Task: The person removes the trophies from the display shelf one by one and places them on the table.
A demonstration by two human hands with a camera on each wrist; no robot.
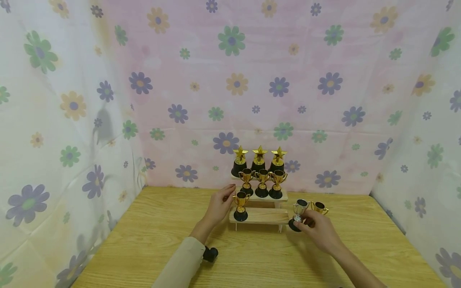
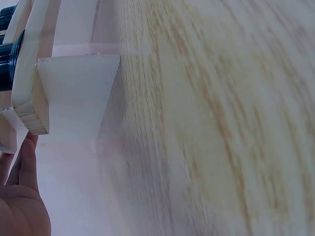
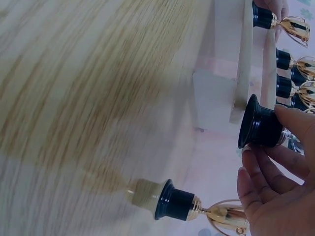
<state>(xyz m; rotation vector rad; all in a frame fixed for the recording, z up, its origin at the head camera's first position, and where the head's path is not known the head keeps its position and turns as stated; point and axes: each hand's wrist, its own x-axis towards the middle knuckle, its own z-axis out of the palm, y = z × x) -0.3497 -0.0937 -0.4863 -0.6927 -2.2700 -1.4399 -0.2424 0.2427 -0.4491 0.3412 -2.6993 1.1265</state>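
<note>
My right hand [image 1: 319, 232] pinches a silver trophy cup [image 1: 300, 208] by its lower part, just off the right end of the stepped wooden stand [image 1: 266, 216]. Its black base [image 3: 261, 123] shows between thumb and fingers in the right wrist view. At the stand's left side is my left hand [image 1: 218, 206], its fingertips [image 2: 30, 142] extended at the end of a wooden step, holding nothing. A gold trophy cup [image 1: 241, 202] stands upright at the left of the lowest step. Another gold cup [image 1: 319, 207] stands on the table behind my right hand, partly hidden.
Several gold cups [image 1: 262, 184] line the middle step, and star trophies [image 1: 259, 158] with black bases stand on the top one. A small black object [image 1: 210, 254] sits beside the left sleeve on the wooden table [image 1: 151, 224]. Flowered cloth [image 1: 252, 100] hangs behind and at both sides.
</note>
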